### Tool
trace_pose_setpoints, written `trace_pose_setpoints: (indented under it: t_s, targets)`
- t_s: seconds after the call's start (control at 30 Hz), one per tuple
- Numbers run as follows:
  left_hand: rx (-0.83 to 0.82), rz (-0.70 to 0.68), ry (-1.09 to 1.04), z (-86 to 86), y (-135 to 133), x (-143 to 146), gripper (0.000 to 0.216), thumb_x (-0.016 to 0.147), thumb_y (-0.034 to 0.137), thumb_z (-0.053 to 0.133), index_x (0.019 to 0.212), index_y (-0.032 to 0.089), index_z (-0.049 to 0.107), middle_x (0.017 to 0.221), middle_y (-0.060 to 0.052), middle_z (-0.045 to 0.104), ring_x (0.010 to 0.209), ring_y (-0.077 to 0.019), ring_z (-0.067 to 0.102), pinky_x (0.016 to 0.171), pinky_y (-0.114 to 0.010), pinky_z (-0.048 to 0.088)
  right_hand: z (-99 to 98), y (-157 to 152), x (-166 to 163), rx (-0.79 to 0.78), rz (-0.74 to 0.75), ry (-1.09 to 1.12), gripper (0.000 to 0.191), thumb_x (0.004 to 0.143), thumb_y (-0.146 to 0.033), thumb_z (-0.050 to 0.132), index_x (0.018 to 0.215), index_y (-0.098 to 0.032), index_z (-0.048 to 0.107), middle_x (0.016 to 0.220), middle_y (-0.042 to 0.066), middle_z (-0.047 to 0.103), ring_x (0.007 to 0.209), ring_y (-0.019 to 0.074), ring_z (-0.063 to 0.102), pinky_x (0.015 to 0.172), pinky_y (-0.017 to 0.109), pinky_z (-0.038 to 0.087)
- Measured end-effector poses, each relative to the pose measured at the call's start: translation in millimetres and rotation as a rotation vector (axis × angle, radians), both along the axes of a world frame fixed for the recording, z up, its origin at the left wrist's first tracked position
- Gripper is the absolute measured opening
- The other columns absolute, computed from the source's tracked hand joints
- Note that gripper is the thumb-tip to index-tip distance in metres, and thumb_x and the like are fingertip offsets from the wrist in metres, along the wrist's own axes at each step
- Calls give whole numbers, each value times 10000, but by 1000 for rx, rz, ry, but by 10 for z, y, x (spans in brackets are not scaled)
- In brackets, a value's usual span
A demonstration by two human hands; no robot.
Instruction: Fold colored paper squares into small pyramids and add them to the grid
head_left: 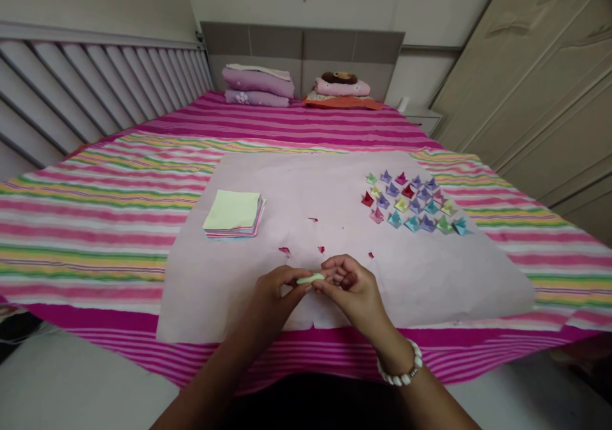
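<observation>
Between my two hands is a small piece of folded pale green paper (310,278), held just above the large sheet. My left hand (282,290) pinches its left end with thumb and fingers. On its right end the thumb and a finger of my right hand (351,288) grip it, the other fingers curled loosely above. A stack of square coloured paper (234,210), pale yellow-green on top, lies ahead to the left. Rows of small folded paper figures (415,204) in purple, red, blue, green, yellow and pink stand ahead to the right.
A large pale sheet (306,181) covers part of the striped bed (95,207). Small red marks or tears (284,251) dot the sheet before my hands. Folded bedding (258,86) lies by the headboard (277,44). A slatted rail (105,92) runs along the left.
</observation>
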State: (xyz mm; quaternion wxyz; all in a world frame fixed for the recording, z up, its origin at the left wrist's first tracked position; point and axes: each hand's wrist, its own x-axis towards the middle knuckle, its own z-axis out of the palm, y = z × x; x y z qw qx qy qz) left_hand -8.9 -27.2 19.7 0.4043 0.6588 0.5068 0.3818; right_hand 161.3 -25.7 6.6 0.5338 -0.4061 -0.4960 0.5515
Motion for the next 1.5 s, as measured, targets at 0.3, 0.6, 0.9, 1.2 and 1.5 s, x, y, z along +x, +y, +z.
trace_pose_setpoints:
  t_s: [0.3, 0.6, 0.9, 1.2, 1.5]
  targets:
    - [47, -54, 116, 1, -14, -51, 110, 859, 262, 571, 852, 203, 664, 805, -3, 619, 770, -154, 576, 718, -281, 432, 72, 20, 49, 343, 51, -392, 96, 832, -259, 675, 908, -221, 718, 829, 43, 671, 715, 159, 614, 648, 295, 498]
    - [99, -79, 113, 9, -7, -65, 86, 856, 227, 568, 817, 195, 638, 789, -5, 590, 769, -156, 556, 720, -288, 429, 149, 22, 37, 312, 106, -469, 123, 868, -273, 626, 782, -190, 656, 738, 12, 591, 666, 139, 538, 618, 271, 431]
    - [-34, -119, -43, 22, 25, -99, 130, 838, 300, 600, 835, 204, 688, 835, -27, 664, 802, -166, 603, 723, -282, 464, 167, 11, 56, 283, 161, -432, 176, 889, -314, 592, 761, -194, 603, 750, 9, 552, 681, 147, 497, 632, 271, 399]
    - [-155, 115, -242, -65, 58, -4, 194, 686, 354, 734, 648, 176, 667, 619, 0, 650, 602, -140, 570, 575, -256, 445, 89, 57, 20, 182, 86, -270, 204, 827, -380, 651, 741, -197, 619, 681, -3, 534, 628, 146, 466, 583, 268, 378]
    - [-77, 59, -205, 43, 69, -15, 153, 732, 315, 663, 717, 164, 683, 666, -13, 656, 660, -148, 583, 637, -270, 456, 128, 116, 56, 128, 114, -232, 194, 756, -380, 725, 748, -190, 684, 708, 6, 602, 662, 149, 518, 641, 281, 406]
